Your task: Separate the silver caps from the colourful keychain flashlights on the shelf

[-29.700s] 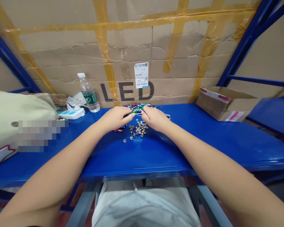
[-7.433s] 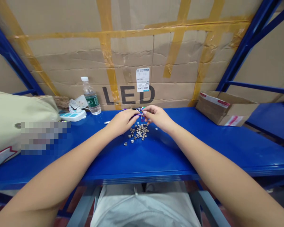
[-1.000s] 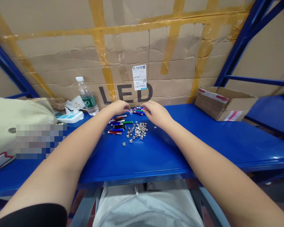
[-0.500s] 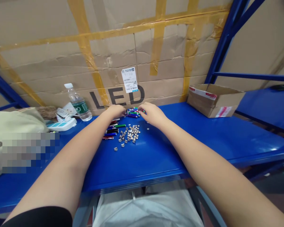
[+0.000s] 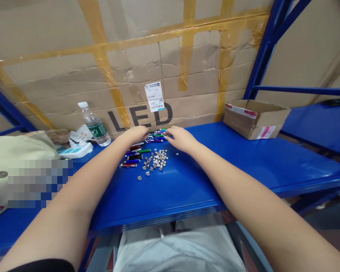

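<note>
At the back of the blue table, a pile of slim coloured metal tubes, like small penlights, lies between my two hands. My left hand curls down at the pile's left end; its fingertips are hidden behind the hand. At the right end, the bent thumb and forefinger of my right hand close in on the tube ends; whatever they pinch is too small to make out. Nearer me on the left lies a second row of tubes in red, blue, black and green. Beside it are scattered small silver button cells.
A plastic water bottle and a white power strip stand at the back left, near a pale cloth bag. An open cardboard box sits at the back right. Large taped cardboard walls off the table's rear.
Both hands have shifted slightly over the back pile, where the tubes lie a little differently. The view has moved slightly. The front row and silver cells look unchanged.
</note>
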The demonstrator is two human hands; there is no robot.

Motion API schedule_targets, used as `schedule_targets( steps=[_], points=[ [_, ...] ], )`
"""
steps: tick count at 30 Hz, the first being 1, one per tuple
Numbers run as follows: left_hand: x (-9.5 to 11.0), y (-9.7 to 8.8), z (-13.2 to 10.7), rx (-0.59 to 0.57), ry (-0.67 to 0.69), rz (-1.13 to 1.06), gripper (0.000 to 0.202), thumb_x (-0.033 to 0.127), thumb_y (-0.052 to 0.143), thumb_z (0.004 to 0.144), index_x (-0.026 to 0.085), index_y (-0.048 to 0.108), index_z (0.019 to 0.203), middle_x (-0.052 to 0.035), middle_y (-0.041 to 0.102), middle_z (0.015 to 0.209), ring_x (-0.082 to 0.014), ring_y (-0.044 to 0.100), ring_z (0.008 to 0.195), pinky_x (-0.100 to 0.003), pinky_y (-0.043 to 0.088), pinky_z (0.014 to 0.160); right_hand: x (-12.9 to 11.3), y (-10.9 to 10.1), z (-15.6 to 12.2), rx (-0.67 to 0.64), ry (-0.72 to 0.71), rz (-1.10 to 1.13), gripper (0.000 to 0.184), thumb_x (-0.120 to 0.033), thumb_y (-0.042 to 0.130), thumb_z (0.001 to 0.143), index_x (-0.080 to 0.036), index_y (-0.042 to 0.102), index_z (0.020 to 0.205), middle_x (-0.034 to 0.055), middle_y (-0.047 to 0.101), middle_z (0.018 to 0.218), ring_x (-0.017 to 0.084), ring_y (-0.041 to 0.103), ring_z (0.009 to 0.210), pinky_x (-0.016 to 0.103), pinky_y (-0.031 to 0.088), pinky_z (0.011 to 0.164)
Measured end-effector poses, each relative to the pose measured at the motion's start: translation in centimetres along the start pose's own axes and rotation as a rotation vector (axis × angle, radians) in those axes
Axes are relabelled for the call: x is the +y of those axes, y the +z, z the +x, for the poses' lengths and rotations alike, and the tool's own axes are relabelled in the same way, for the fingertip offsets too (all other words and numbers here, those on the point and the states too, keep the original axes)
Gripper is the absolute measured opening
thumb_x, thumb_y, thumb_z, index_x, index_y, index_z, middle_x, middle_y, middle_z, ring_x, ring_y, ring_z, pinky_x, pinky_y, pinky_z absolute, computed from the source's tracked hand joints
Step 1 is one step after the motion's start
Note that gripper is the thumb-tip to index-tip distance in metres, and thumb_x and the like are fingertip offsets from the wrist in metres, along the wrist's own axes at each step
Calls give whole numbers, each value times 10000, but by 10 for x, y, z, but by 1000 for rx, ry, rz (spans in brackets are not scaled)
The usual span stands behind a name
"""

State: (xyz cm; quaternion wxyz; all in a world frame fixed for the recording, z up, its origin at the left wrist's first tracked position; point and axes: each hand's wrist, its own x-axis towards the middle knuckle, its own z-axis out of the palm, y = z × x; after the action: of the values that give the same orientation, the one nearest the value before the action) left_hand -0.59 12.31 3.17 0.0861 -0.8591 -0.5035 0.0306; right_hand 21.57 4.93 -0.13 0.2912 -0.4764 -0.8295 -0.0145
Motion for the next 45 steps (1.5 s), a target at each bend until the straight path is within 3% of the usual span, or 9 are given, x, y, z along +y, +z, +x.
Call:
schedule_targets(
  steps=[6,12,19,25,30,33,38,42,45],
  points=[
    [-6,11,-3,-70,-43,-82,204,317,650,766,192,703,919,-80,710,926,-215,624,809,-279,446,716,0,3,1,-47,-32,5,184,-205,522,882,-165,658,1000,95,668,1030,205,603,948,311,449,815],
    [-7,7,1,-35,-100,-76,249,252,583,784,173,717,979,-98,709,1009,-233,623,901,-299,443,791,-1,3,1,-68,-22,3,188,-224,526,883,-172,663,1001,94,674,1034,215,611,946,310,445,803],
    [-1,11,3,-147,-165,-81,196,261,571,768,157,725,828,-101,719,848,-226,629,731,-297,451,686,-3,4,1,-80,-36,0,182,-209,525,874,-175,672,974,91,682,1028,218,606,950,310,442,786],
    [5,12,5,-105,-89,-76,354,245,567,765,173,658,1100,-95,695,1060,-217,626,886,-265,445,720,-2,6,1,-85,-56,9,180,-211,529,879,-170,678,970,96,690,1037,226,611,962,323,449,805],
    [10,15,5,-107,-29,-24,239,284,530,792,181,714,903,-71,717,902,-196,619,763,-272,431,685,-3,5,0,-92,-57,10,173,-217,528,883,-171,679,953,98,693,1025,234,615,956,337,454,796],
    [14,16,1,-68,-2,35,221,269,523,779,162,714,811,-86,699,835,-202,604,716,-288,422,668,-2,5,0,-94,-55,8,165,-209,532,879,-172,677,950,95,693,1029,231,615,954,335,453,799],
    [18,5,-9,72,59,142,224,269,546,755,129,689,855,-146,639,1009,-269,596,897,-325,429,728,-2,7,0,-94,-66,10,170,-210,536,876,-169,667,977,94,685,1026,237,615,966,344,458,829],
    [22,-10,-13,300,189,203,227,260,492,803,116,651,876,-134,613,984,-252,588,919,-328,443,759,-1,13,1,-25,-63,84,329,-234,564,858,-147,588,1175,136,633,1159,261,591,1055,387,459,891],
    [31,-20,-16,358,283,68,180,236,506,799,130,621,887,-96,612,958,-206,589,892,-299,452,775,-1,17,1,52,-85,189,455,-250,601,828,-139,517,1261,155,591,1241,265,564,1117,409,444,933]
  ],
)
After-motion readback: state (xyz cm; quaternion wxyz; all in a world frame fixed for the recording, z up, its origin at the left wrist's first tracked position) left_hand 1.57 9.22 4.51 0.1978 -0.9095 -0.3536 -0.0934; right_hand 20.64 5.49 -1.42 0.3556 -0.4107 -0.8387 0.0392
